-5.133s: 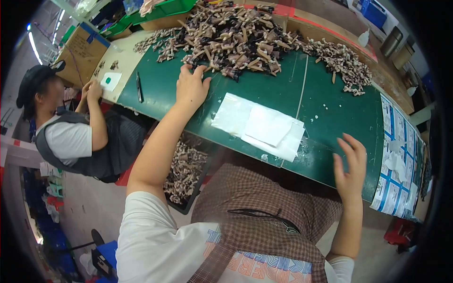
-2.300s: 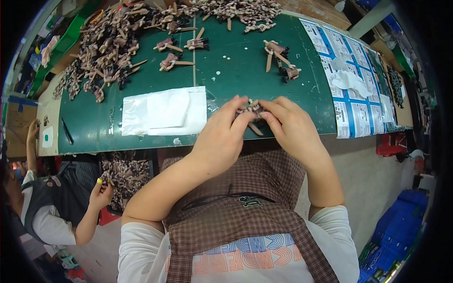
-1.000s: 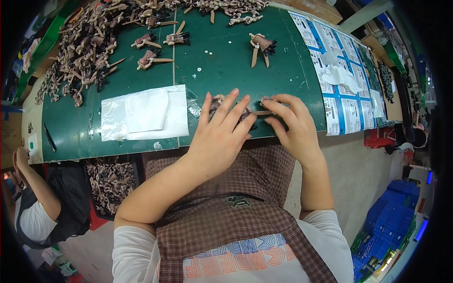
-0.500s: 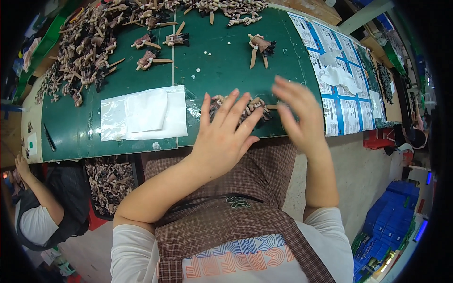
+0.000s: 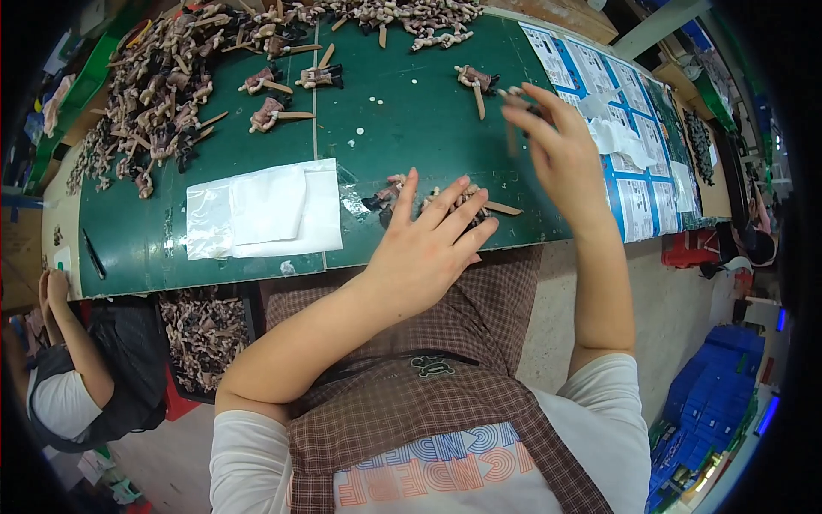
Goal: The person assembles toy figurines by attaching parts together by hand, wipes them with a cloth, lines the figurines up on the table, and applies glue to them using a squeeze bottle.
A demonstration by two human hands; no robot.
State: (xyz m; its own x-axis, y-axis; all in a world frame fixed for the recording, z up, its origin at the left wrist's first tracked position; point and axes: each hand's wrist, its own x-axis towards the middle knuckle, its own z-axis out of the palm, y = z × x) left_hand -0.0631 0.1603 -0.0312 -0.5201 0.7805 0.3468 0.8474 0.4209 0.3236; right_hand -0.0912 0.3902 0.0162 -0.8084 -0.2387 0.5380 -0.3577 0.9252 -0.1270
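Observation:
My left hand [image 5: 425, 257] lies with its fingers spread over a small group of figurines [image 5: 392, 190] near the table's front edge. A flat tan stick [image 5: 503, 208] pokes out from this group, beyond my fingertips. To the right, my right hand [image 5: 561, 146] is raised above the table with fingers pinched on a figurine [image 5: 520, 99], which is blurred by motion; a stick hangs below it. Just left of that hand, another figurine [image 5: 476, 79] lies on the green tabletop with one stick pointing toward me. Part of the group is hidden under my left hand.
A large heap of figurines [image 5: 163, 94] covers the far left. A few single figurines [image 5: 271, 113] lie near it. White sheets in a clear bag [image 5: 267, 206] lie at left, a black pen-like tool [image 5: 93, 254] beyond. A co-worker's hands [image 5: 54, 291] show at far left.
My right hand has moved up and away from the group and picked up one of two figurines lying at the back right. The left hand has shifted slightly right and down, fingers still spread.

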